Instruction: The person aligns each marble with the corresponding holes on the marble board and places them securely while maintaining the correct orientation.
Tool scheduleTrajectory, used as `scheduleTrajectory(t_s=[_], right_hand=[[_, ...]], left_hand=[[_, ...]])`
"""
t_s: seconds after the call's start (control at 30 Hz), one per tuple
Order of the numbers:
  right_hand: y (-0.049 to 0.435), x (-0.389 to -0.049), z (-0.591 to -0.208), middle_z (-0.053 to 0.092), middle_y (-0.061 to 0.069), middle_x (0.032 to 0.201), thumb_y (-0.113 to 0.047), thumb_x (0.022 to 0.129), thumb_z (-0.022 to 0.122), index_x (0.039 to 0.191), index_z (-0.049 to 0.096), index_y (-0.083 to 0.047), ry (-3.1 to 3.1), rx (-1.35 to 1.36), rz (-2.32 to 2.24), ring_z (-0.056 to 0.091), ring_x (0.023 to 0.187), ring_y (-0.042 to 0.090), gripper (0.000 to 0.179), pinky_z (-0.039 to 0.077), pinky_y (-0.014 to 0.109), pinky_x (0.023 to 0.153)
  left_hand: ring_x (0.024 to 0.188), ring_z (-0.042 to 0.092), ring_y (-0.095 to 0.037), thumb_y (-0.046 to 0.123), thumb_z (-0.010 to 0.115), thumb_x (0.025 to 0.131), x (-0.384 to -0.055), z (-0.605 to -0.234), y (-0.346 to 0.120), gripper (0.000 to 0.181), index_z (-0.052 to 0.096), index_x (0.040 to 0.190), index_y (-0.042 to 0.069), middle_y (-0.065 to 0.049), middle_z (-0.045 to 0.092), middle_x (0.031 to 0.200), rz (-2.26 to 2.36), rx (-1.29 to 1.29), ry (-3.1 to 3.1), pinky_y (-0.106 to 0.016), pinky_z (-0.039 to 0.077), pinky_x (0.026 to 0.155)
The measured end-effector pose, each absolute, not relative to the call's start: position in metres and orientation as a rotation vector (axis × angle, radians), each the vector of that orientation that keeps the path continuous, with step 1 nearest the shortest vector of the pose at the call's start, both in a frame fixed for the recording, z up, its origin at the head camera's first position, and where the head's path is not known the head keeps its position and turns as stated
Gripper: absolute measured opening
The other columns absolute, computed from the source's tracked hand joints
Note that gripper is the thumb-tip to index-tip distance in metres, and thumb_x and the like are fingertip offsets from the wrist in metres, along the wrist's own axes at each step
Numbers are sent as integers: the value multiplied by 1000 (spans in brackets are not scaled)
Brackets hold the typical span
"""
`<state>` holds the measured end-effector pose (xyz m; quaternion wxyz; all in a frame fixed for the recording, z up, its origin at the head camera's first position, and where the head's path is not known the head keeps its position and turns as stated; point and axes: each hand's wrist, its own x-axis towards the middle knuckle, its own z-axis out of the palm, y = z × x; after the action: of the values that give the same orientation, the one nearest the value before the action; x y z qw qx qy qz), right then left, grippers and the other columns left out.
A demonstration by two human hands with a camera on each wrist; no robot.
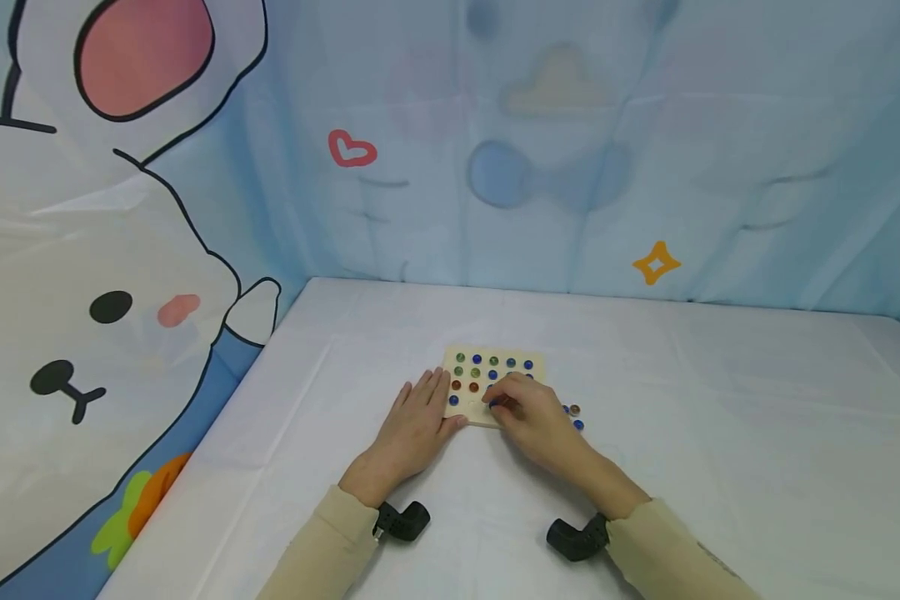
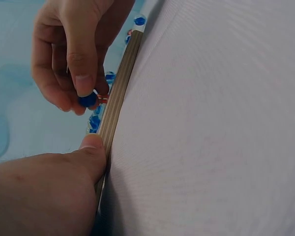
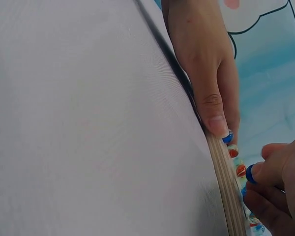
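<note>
A pale wooden board (image 1: 471,412) lies on the table with rows of green, blue and reddish-brown glass marbles on it. My left hand (image 1: 414,427) lies along the board's left side with its fingers straight, and its thumb rests at the near left corner. Over the lower part of the board, my right hand (image 1: 534,418) pinches a blue marble (image 2: 88,100) between thumb and fingers. That same marble shows dark blue at the fingertips in the right wrist view. Part of the board's right side is hidden under the right hand. A blue marble (image 1: 453,400) sits in the nearest row, left.
Beside the board's right edge lie a few loose marbles, among them a brown one (image 1: 574,410) and a blue one (image 1: 578,425). A white cloth (image 1: 720,442) covers the table. Behind it hangs a blue printed curtain (image 1: 435,225).
</note>
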<state>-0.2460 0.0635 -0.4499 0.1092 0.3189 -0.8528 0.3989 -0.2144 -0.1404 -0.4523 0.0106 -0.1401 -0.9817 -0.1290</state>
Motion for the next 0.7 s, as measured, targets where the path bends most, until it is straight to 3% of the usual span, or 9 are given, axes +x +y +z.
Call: scheduleTrajectory(t_s=[0.4,0.7], right_hand=[[49,-252,-453,69,0,93,2,88,71,96,71,-9,-2545,928,1154,55,77,9,14,50,22,68],[40,-254,-454,67,-1,91,0,88,71,97,71,-9,-2575,898,1118,54,78,10,12,48,24,69]], left_hand=[[153,23,-31,45,42,105,-215,-452,-139,71,25,155,-1,-17,27,162,-389,-457,-3053,-52,21,123],[153,22,-31,46,42,105,-215,-452,-140,71,25,156,-1,-17,27,163,-402,-443,-3055,-53,21,123]])
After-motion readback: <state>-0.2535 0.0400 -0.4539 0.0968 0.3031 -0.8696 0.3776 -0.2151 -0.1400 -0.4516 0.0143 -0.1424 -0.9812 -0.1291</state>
